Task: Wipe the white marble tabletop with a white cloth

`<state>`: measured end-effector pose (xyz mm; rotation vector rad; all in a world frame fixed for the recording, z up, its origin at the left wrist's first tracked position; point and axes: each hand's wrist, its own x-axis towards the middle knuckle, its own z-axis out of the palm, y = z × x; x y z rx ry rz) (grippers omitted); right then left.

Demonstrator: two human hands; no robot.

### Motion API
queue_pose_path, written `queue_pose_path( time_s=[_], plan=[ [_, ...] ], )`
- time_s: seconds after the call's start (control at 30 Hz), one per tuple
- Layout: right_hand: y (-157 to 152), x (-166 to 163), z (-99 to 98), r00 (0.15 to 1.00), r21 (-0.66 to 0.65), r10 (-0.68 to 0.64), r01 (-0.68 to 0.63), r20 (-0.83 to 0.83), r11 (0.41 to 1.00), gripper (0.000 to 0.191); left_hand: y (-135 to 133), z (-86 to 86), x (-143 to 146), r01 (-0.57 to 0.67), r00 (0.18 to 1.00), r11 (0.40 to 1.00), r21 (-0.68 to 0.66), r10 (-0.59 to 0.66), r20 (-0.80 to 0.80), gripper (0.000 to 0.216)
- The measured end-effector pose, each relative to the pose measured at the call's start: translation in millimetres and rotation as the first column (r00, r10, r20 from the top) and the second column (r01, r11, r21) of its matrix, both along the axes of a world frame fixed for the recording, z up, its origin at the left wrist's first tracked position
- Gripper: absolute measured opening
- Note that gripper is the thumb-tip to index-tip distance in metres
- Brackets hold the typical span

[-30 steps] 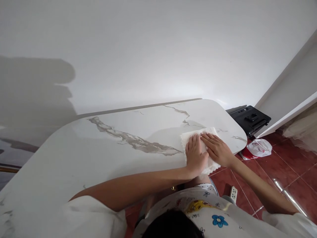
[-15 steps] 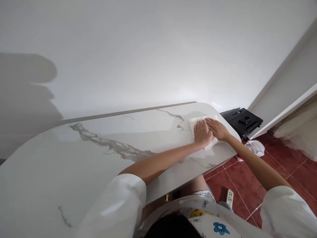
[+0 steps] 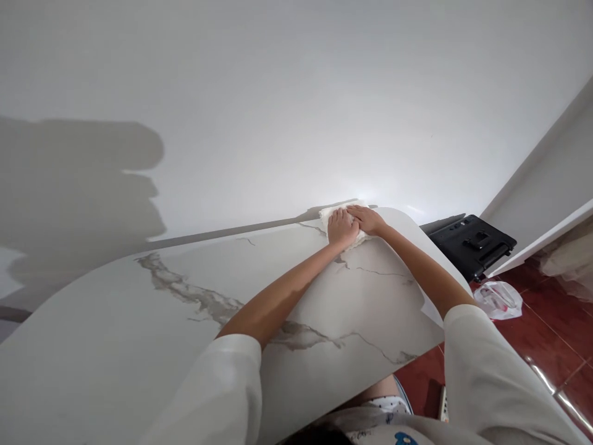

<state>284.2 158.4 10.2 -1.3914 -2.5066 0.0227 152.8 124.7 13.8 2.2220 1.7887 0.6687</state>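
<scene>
Flat-fingered and gripping nothing, the left hand (image 3: 341, 228) and right hand (image 3: 367, 220) have pushed the white fluffy cloth (image 3: 329, 213) beneath them to the white veined marble tabletop's (image 3: 185, 327) far edge.

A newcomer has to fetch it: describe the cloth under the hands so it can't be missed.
Find the white marble-veined table against the wall and go to its far right corner. There the left hand and right hand press on a small white cloth, the only soft, textured thing on the smooth top.
</scene>
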Motion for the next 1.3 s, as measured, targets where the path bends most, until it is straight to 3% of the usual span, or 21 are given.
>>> queue_pose_path(
  time_s=[0.2,0.37,0.53,0.7,1.0,1.13,1.3],
  plan=[
    [22,41,-7.7,0.998,0.010,-0.041,0.041,-0.048,0.999,0.049,22,-5.2,41,0.012,1.000,0.999,0.052,-0.011,-0.022,0.053],
    [4,84,-15.7,0.996,0.051,-0.080,0.082,-0.024,0.995,0.050,5,-4.3,75,0.101,0.994,0.994,0.033,-0.099,-0.051,0.056],
    [-47,109,-19.7,0.992,0.076,-0.126,0.124,0.024,0.989,0.051,-38,-2.4,89,0.183,0.980,0.982,0.045,-0.178,-0.091,0.057],
    [-119,110,-15.8,0.984,0.053,-0.174,0.172,0.041,0.984,0.051,-97,-1.7,85,0.276,0.957,0.960,0.052,-0.269,-0.105,0.057],
    [-255,107,-5.8,0.979,0.065,-0.205,0.204,0.019,0.977,0.051,-206,9.6,81,0.403,0.914,0.908,-0.118,-0.406,-0.006,0.060],
    [-283,128,-6.9,0.966,0.078,-0.259,0.260,-0.016,0.963,0.049,-223,10.9,98,0.476,0.878,0.870,-0.125,-0.478,0.017,0.061],
    [-263,158,-9.1,0.931,0.048,-0.358,0.362,-0.077,0.931,0.049,-202,7.5,134,0.498,0.867,0.865,-0.069,-0.498,0.020,0.058]
  ],
)
